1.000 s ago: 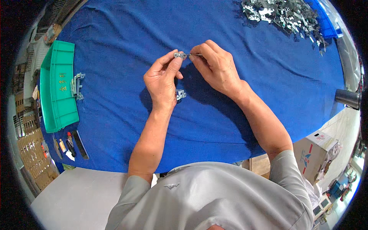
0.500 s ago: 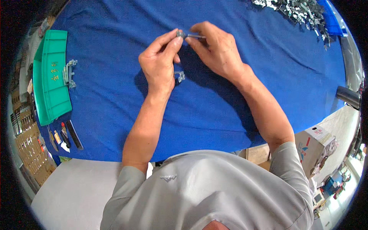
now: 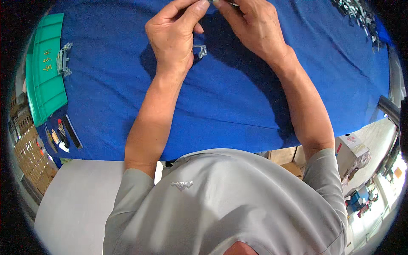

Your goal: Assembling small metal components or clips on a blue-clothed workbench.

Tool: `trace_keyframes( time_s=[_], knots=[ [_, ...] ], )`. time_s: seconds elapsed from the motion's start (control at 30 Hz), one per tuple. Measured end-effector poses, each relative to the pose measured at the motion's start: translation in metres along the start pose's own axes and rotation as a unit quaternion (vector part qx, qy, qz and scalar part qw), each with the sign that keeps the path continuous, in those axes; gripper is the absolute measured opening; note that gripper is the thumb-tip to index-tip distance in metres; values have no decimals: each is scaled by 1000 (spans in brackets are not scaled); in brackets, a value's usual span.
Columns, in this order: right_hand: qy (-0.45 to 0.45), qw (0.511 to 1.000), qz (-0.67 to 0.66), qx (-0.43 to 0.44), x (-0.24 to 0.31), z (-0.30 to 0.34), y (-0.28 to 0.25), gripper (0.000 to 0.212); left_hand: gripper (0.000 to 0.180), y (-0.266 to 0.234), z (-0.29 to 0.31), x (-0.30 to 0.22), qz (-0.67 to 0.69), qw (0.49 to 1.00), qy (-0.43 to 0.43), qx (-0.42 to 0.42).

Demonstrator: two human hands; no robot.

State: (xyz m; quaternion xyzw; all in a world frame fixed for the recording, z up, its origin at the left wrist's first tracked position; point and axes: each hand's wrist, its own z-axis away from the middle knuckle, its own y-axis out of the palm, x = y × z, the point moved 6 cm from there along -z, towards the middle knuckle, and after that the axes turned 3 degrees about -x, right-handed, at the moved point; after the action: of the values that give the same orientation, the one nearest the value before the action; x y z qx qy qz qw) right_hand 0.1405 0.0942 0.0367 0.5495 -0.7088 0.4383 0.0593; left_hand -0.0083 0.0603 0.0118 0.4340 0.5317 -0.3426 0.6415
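My left hand [image 3: 175,36] is at the top edge of the view, thumb and fingers pinched on a small grey part [image 3: 211,1], most of which is cut off by the frame. Close beside it, my right hand [image 3: 260,32] is closed on a slim rod-like piece [image 3: 234,4], of which only a bit shows between the fingers. The two hands' fingertips nearly meet at the grey part. A small pale bracket-shaped piece [image 3: 203,51] lies on the blue cloth [image 3: 225,110] next to my left wrist.
At the left is a green plastic bin [image 3: 44,85], with several pale bracket-like pieces [image 3: 64,59] beside it. Small hand tools [image 3: 59,134] and a dark flat bar [image 3: 74,131] lie below. A heap of small dark and silver parts [image 3: 361,19] covers the far right corner.
The whole scene sits differently in the view: hands and bin appear higher up, so the grey part is now at the top edge. Both hands keep their pinching grips.
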Motion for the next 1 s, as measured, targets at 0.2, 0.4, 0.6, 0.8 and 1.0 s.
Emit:
trace_keyframes(
  time_s=[0.2, 0.4, 0.6, 0.8, 1.0],
  knots=[
    [37, 998, -50, -34, 0, -2, 1, 13, 21, -1, 0, 1, -5, 1000, -2, 3],
    [17, 1000, 2, -23, -1, -2, 1, 16, 20, 1, 1, 0, -7, 1000, 16, 10],
    [18, 1000, -6, -23, -2, -2, 3, 19, 20, -1, 0, 0, -11, 1000, 17, 1],
    [25, 999, 25, -24, 3, -5, -1, 20, 20, -4, -2, 2, 2, 1000, 13, -14],
    [56, 998, 21, -16, 6, -5, -7, 15, 24, -4, 3, 2, 1, 1000, 28, -14]
  ],
)
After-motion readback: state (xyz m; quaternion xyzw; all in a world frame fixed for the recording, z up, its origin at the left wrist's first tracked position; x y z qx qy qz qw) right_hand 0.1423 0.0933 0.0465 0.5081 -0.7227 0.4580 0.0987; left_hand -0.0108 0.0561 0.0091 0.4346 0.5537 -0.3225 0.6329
